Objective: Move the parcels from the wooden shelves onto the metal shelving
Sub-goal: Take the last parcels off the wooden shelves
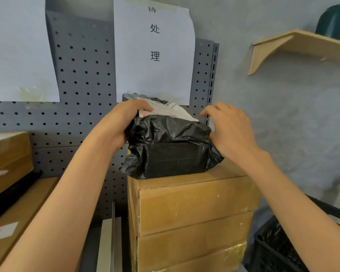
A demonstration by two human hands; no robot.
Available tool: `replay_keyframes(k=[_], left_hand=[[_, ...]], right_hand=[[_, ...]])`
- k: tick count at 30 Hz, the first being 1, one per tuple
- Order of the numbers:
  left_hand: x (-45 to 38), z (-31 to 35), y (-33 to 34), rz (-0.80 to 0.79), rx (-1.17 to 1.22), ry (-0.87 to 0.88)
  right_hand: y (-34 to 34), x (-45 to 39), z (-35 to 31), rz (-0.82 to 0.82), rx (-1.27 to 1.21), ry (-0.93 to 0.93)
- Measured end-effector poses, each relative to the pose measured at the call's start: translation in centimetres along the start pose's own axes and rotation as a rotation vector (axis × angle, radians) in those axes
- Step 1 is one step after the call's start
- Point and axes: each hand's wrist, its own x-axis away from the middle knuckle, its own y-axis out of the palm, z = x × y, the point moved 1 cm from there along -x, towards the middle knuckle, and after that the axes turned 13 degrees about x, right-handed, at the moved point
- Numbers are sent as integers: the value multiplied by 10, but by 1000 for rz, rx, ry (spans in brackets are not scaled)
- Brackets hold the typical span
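Observation:
A parcel wrapped in black plastic (171,148), with a white shipping label on its top, sits on a stack of brown cardboard boxes (194,209) against the grey perforated back panel of the metal shelving (82,75). My left hand (122,122) grips the parcel's upper left side, fingers curled over the label edge. My right hand (230,126) rests against the parcel's right side with fingers lightly bent over its top corner. A wooden wall shelf (302,46) hangs at the upper right.
More cardboard boxes (10,163) lie at the left on the metal shelving. Paper sheets (155,55) hang on the back panel. A black plastic crate (283,244) stands at the lower right. A dark green object (334,20) sits on the wooden shelf.

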Motion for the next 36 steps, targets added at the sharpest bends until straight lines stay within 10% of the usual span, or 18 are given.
replay_keyframes(k=[15, 30, 36], left_hand=[[6, 7, -26, 165, -757, 190], [167, -65, -27, 386, -1202, 975], [233, -110, -42, 359, -1359, 923]], right_hand=[[-19, 25, 10, 136, -44, 45], [-44, 146, -37, 195, -80, -31], [-44, 215, -67, 222, 2, -29]])
